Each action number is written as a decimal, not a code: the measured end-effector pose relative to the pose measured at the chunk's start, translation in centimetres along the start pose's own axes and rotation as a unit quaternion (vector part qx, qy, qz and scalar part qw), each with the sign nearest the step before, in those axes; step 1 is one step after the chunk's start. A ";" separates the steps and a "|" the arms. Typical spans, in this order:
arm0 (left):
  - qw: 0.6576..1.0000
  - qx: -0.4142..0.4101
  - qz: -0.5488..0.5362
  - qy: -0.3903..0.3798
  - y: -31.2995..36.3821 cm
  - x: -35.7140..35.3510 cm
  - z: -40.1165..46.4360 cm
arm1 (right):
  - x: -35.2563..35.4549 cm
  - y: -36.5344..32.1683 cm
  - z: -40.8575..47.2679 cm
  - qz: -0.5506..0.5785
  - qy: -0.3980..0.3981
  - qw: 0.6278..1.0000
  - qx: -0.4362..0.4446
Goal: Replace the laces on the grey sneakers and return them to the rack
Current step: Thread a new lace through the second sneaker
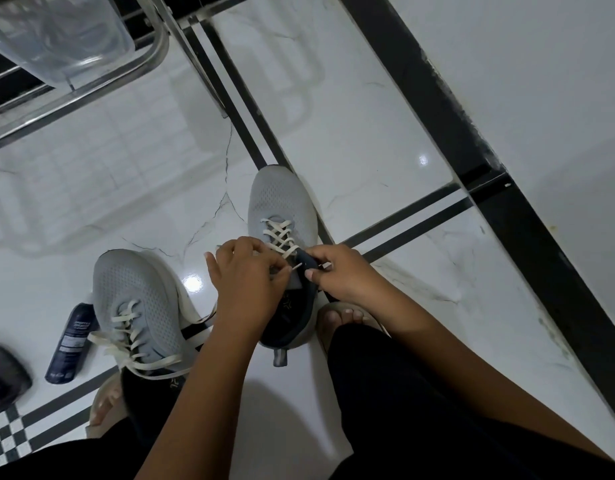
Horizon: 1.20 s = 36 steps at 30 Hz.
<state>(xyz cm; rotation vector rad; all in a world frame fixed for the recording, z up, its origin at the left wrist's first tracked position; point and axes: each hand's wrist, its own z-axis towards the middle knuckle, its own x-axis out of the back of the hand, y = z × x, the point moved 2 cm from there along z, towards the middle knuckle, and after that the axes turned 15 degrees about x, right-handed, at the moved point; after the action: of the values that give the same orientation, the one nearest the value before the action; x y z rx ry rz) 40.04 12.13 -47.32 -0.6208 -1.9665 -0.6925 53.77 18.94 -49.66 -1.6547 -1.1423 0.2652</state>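
The grey sneaker being laced (282, 202) stands on the tiled floor (351, 98), toe away from us; our left hand (245, 282) pinches the cream lace (280, 233) tip near the top eyelets while our right hand (337, 271) grips the dark collar, apparently to steady the shoe for threading. The second sneaker (136, 296) sits to the left with loose laces, a dark spray can (72, 341) just beside it, and the metal rack (74, 98) stands beyond, its path unobstructed.
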 end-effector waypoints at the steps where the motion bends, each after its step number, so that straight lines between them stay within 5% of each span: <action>1: 1.000 -0.004 -0.001 0.002 0.1 -0.1 -0.1 | -0.1 0.2 0.0 0.006 0.002 1.000 0.003; 13: 1.000 -0.015 -0.005 0.009 1.3 -1.0 0.4 | -0.3 0.8 0.5 0.038 -0.004 0.999 0.011; 17: 0.999 -0.020 -0.020 0.036 1.5 -1.3 0.2 | 0.4 1.4 -0.4 0.322 0.017 0.943 -0.087; 20: 0.992 -0.029 -0.068 0.098 0.2 -1.8 -0.3 | 0.2 2.1 -0.8 0.331 0.062 0.939 -0.071; 26: 0.966 0.091 -0.213 0.116 -2.9 -2.0 -2.7 | -0.9 1.6 -0.6 0.338 0.125 0.930 -0.065; 30: 0.931 0.205 -0.298 0.054 -4.1 -2.2 -3.1 | -0.9 1.7 -0.5 0.501 0.189 0.835 -0.124; 33: 0.932 0.210 -0.291 0.055 -4.2 -2.2 -3.0 | 1.3 2.7 -0.7 0.581 0.216 0.770 -0.149; 36: 0.930 0.212 -0.295 0.059 -4.4 -2.2 -2.8 | 5.7 5.1 -1.4 0.629 0.379 0.647 -0.205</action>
<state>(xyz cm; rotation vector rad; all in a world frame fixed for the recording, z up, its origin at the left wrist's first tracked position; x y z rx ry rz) 39.72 6.73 -49.04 0.2880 -2.1061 -0.6051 60.43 22.60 -51.29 -2.3738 0.8019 0.1165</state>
